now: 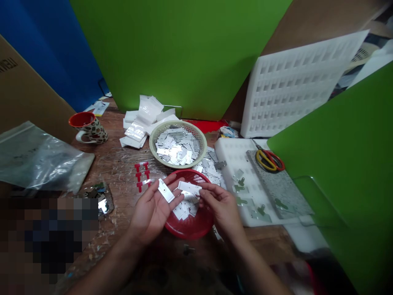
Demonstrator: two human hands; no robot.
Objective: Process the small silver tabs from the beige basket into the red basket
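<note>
Palm up, my left hand [153, 211] holds a small silver-white rectangular plate [166, 191] with a dark round mark, lying across its fingers. My right hand [222, 205] pinches a second, similar plate [189, 188] between thumb and fingertips, close beside the first. Both hands are over a red plastic basket [190, 232] that contains several more such plates. Just behind it stands a cream perforated basket [152, 153], heaped with the same kind of plates. More loose plates [211, 168] lie in a pile to the right of the baskets.
Scissors [270, 159] rest on a grey slab [276, 188] on a white foam tray [229, 159] at right. Red T-shaped pieces [138, 176] lie left of the basket. A mug [92, 129], a plastic bag [43, 157] and white packets [144, 119] stand further left and back.
</note>
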